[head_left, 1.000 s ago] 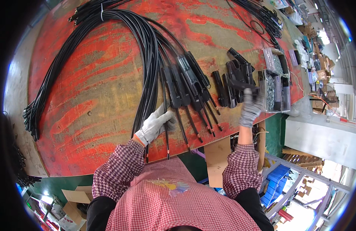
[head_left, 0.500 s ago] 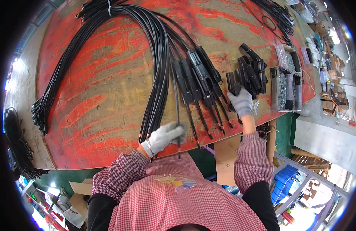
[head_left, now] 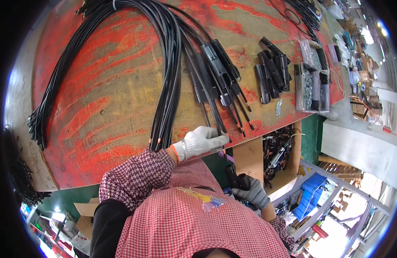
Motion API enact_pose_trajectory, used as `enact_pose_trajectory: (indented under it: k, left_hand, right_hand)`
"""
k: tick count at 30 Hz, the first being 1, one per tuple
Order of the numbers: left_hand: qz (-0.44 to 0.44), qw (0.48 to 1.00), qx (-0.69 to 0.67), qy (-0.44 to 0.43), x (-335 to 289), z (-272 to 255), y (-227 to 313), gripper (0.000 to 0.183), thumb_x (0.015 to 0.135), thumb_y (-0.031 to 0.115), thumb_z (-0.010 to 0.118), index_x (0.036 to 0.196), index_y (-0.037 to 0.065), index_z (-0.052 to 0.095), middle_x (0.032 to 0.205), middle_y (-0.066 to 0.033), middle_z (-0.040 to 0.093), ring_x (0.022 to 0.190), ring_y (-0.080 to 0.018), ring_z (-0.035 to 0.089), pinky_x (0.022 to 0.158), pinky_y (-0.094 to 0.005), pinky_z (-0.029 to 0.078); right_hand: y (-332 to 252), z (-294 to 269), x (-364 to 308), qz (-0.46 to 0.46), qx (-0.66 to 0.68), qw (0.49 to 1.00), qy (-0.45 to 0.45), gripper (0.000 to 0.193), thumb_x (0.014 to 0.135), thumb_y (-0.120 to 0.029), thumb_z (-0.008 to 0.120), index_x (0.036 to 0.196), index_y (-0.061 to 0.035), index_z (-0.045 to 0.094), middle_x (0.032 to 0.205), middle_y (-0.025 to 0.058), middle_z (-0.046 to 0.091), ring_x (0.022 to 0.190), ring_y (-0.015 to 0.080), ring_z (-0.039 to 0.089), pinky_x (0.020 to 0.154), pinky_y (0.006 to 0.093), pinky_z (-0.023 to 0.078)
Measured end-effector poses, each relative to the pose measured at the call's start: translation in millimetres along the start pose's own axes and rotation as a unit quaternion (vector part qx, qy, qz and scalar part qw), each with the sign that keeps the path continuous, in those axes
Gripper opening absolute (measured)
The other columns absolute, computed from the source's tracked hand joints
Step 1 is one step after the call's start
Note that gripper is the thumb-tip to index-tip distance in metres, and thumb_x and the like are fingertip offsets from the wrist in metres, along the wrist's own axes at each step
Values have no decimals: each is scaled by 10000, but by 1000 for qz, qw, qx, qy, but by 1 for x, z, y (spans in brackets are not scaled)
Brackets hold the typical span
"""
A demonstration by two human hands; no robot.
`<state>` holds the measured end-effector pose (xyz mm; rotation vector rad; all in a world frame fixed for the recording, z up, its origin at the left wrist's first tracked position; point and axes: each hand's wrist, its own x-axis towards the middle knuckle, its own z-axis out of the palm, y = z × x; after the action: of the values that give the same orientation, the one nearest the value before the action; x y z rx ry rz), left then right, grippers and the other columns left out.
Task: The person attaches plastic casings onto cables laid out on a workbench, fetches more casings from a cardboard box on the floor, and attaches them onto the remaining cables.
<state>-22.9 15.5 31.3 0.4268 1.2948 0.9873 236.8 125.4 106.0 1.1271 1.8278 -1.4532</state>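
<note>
My left hand (head_left: pixel 202 141), in a white knit glove, pinches a black cable (head_left: pixel 215 112) near its end at the table's front edge. The cable's tip pokes out below the fingers. In front of my apron, off the table edge, my right hand (head_left: pixel 253 194) in a grey glove grips a black plastic housing (head_left: pixel 233 175); part of it is hidden by the fingers. Several black housings with cables (head_left: pixel 215 64) lie beyond my left hand, copper ends toward me. A long looped bundle of black cables (head_left: pixel 166 86) lies to their left.
Loose black housings (head_left: pixel 273 73) are piled at the right, beside clear boxes of small metal parts (head_left: pixel 310 88). A small shiny piece (head_left: pixel 279 107) lies near them. Below the edge stands a cardboard box (head_left: pixel 248 161) with dark parts. More cables (head_left: pixel 22 172) hang at far left.
My right hand has left the housing pile and come down toward my body with a black housing. My left hand has moved right and up with a cable end.
</note>
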Motion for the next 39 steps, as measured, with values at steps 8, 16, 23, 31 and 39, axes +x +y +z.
enact_pose_trajectory:
  k: [8, 16, 23, 31, 39]
  left_hand:
    - [-7, 999, -41, -30, 12, -8, -21, 383, 883, 354, 637, 1030, 1, 650, 870, -38, 646, 757, -99, 595, 708, -238, 476]
    - [99, 899, -426, 19, 45, -31, 1, 245, 945, 269, 552, 924, 27, 586, 835, -64, 615, 743, -164, 599, 718, -308, 515]
    - [77, 972, -132, 177, 15, -59, 6, 337, 923, 319, 546, 1020, 12, 647, 934, -93, 671, 784, -187, 643, 728, -300, 510]
    - [149, 769, 319, 533, -54, -73, -49, 303, 773, 180, 673, 1059, 84, 637, 897, -132, 603, 774, -291, 608, 694, -396, 488]
    - [102, 776, 368, 502, -53, -93, -57, 487, 699, 224, 728, 1129, 107, 532, 987, -135, 570, 942, -332, 566, 799, -432, 455]
  right_hand:
    - [-17, 7, 31, -22, -182, 983, 21, 579, 740, -387, 706, 1170, -22, 575, 994, 212, 654, 948, 348, 631, 809, 387, 503]
    - [-57, 4, 55, -96, -54, 994, 25, 482, 775, -334, 715, 1122, -21, 596, 924, 158, 677, 851, 269, 657, 774, 353, 510]
    - [-99, 0, 116, -102, 207, 973, -19, 400, 790, -287, 743, 1086, -38, 643, 911, 102, 692, 832, 186, 643, 767, 320, 505]
    - [-195, -38, 216, -230, -72, 932, 272, 393, 768, -319, 728, 1042, -47, 651, 906, 159, 689, 801, 302, 664, 741, 374, 520]
    - [-190, 53, 181, -282, -239, 907, 200, 388, 782, -430, 663, 1034, -135, 669, 917, 130, 681, 893, 297, 655, 796, 392, 519]
